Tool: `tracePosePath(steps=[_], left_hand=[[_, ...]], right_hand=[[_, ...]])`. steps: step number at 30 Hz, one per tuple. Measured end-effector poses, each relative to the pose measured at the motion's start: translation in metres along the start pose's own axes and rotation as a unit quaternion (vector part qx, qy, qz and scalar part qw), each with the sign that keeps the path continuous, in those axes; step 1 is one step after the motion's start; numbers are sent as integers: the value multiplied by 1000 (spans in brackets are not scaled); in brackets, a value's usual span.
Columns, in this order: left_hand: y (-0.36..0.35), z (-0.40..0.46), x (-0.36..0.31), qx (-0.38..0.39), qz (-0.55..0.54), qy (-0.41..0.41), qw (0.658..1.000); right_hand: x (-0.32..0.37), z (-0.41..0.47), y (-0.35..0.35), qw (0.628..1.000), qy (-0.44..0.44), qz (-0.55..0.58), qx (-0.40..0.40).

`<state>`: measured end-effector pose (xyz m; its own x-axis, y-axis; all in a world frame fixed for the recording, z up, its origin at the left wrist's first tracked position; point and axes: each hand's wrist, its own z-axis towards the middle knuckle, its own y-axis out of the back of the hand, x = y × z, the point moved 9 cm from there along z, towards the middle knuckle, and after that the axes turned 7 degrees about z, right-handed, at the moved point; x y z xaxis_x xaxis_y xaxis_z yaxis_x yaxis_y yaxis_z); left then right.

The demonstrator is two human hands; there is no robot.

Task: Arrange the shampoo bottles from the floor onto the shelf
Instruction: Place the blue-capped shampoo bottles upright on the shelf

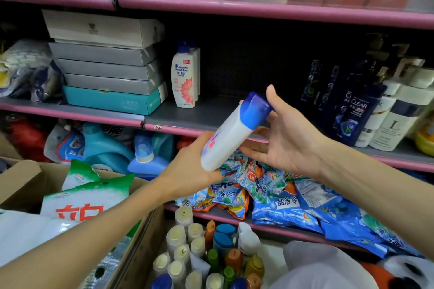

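Between two hands, in front of a pink-edged shop shelf (211,112), a white shampoo bottle (229,138) with a blue cap (257,109) is held tilted, cap pointing up and to the right. The left hand (192,166) grips the bottle's lower end with fingers curled round it. The right hand (288,134) is spread wide, palm toward the bottle, thumb up beside the cap and fingers reaching under the body; it touches or nearly touches but does not clasp. On the grey shelf behind, a short row of matching white bottles (185,77) stands upright next to a stack of flat boxes (105,61), with bare shelf to their right, then dark blue bottles (352,110) further right. Below, near the floor, many more bottles (199,253) stand packed together, seen from their caps. To do this step well, the bottle probably needs turning upright with the label facing outward, as the standing ones show theirs, then setting down just beside that row in the open space. Steadying the cap end with the right hand should keep it from tipping and knocking over its neighbours.
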<state>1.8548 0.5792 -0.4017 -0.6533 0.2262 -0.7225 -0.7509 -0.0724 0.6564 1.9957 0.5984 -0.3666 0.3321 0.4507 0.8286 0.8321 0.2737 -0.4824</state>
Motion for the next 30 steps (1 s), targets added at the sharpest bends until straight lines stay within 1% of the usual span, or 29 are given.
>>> tracePosePath(steps=[2, 5, 7, 10, 12, 14, 16, 18, 20, 23, 25, 28, 30], left_hand=[[-13, -4, -3, 77, -83, 32, 993], [-32, -18, -9, 178, -203, 73, 960], [-41, -28, -7, 220, -281, 125, 926], [-53, -37, -3, 261, -389, 196, 861], [-54, -39, -7, 270, -436, 207, 833], [-54, -38, -13, 274, -471, 203, 813], [-54, -37, -17, 281, -505, 198, 792], [-55, -36, -20, 284, -533, 199, 772], [-56, -36, -20, 280, -548, 204, 762], [-57, -35, -17, 271, -563, 216, 750], [-57, -34, -11, 260, -572, 227, 744], [-58, -34, -9, 264, -597, 224, 724], [-57, -34, -11, 274, -609, 204, 716]], right_hand=[[-3, 2, 2, 1000, -7, -1, 8], [-8, 5, 5, 999, -12, 10, 28], [-11, 7, 5, 999, -13, 22, 38], [-12, 10, 4, 998, -9, 40, 49], [-12, 12, 2, 997, -6, 44, 56], [-12, 14, 1, 998, 1, 33, 58], [-16, 15, -1, 998, 3, -14, 57], [-27, 14, -7, 993, 1, -89, 76], [-34, 14, -12, 987, 11, -140, 82], [-34, 15, -14, 989, 30, -135, 45], [-31, 19, -15, 989, 64, -133, 23], [-19, 24, -16, 978, 156, -141, -1], [-10, 24, -25, 968, 201, -149, 21]])
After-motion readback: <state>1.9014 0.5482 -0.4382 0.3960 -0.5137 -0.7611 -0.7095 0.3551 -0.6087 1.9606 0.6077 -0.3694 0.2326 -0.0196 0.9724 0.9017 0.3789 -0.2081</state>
